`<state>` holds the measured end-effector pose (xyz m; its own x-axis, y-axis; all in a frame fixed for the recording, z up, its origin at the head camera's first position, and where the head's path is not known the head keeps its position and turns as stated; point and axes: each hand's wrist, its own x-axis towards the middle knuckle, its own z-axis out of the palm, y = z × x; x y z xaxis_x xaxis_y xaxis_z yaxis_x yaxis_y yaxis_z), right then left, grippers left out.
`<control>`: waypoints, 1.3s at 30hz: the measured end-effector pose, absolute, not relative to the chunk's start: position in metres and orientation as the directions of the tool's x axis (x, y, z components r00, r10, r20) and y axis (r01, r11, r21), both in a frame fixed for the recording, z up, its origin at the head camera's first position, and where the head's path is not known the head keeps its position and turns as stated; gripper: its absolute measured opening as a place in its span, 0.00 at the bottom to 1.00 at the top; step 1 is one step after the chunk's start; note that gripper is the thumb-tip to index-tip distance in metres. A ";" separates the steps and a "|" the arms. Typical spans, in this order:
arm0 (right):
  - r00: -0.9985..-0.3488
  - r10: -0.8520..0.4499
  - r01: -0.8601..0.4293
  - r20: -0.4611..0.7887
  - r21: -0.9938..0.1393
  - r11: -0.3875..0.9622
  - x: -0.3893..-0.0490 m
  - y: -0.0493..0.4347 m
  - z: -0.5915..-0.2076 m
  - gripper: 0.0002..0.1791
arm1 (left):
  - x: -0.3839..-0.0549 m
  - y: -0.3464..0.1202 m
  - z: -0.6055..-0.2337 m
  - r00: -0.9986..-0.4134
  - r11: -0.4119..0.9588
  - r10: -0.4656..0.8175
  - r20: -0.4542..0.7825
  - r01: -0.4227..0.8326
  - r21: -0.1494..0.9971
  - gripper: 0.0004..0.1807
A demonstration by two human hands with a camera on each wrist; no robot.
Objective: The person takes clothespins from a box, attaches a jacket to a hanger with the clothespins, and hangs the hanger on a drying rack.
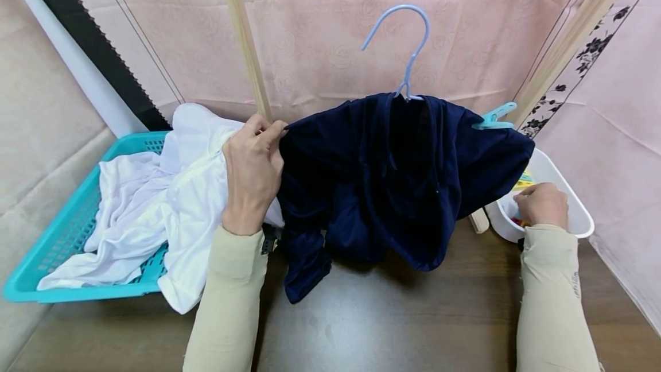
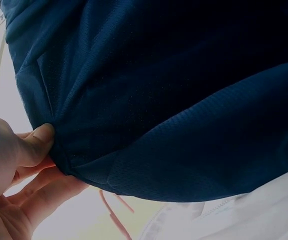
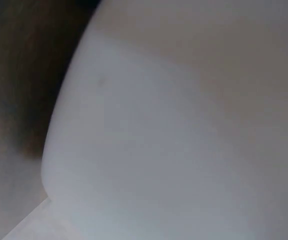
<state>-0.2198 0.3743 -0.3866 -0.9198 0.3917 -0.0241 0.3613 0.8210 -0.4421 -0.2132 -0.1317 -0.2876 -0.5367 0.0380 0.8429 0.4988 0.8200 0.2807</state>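
A navy garment hangs on a light-blue hanger, its lower folds drooping over the table. A light-blue clothespin clips the garment's right shoulder. My left hand pinches the cloth at the left end; in the left wrist view the thumb presses on its edge. Down in a white basin at the right is my right hand, with its fingertips hidden, so I cannot tell what they hold. Small colourful things lie beside it. The right wrist view is filled by the basin's wall.
A teal basket heaped with white clothes stands at the left, one piece hanging over its front rim. Two wooden posts, left and right, rise behind. Pink cloth covers the back. The table is brown.
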 end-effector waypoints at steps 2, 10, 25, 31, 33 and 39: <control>-0.919 0.394 0.358 -0.019 -0.460 0.813 -0.220 0.374 -0.386 0.18 | -0.214 -0.132 -0.288 -0.536 0.821 0.037 0.844 0.497 0.280 0.11; -0.911 0.413 0.361 -0.020 -0.523 0.772 -0.221 0.371 -0.379 0.24 | -0.214 -0.132 -0.287 -0.534 0.827 0.038 0.845 0.491 0.274 0.11; -0.925 0.363 0.245 0.114 -0.550 0.798 -0.213 0.358 -0.335 0.20 | -0.214 -0.133 -0.286 -0.534 0.820 0.037 0.845 0.500 0.280 0.11; -0.913 0.374 0.197 0.163 -0.627 0.753 -0.201 0.347 -0.307 0.22 | -0.213 -0.133 -0.286 -0.523 0.813 0.028 0.852 0.508 0.285 0.11; -0.899 0.397 0.192 0.185 -0.649 0.737 -0.197 0.343 -0.299 0.23 | -0.213 -0.133 -0.286 -0.523 0.813 0.027 0.852 0.507 0.286 0.11; -0.858 0.443 0.103 0.259 -0.758 0.644 -0.180 0.328 -0.278 0.14 | -0.213 -0.132 -0.287 -0.529 0.815 0.029 0.848 0.504 0.286 0.11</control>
<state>-0.1796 0.3283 -0.2776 -0.8585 0.4427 0.2588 0.1032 0.6436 -0.7584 -0.2129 -0.1317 -0.2869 -0.5292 0.0292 0.8480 0.5039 0.8149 0.2864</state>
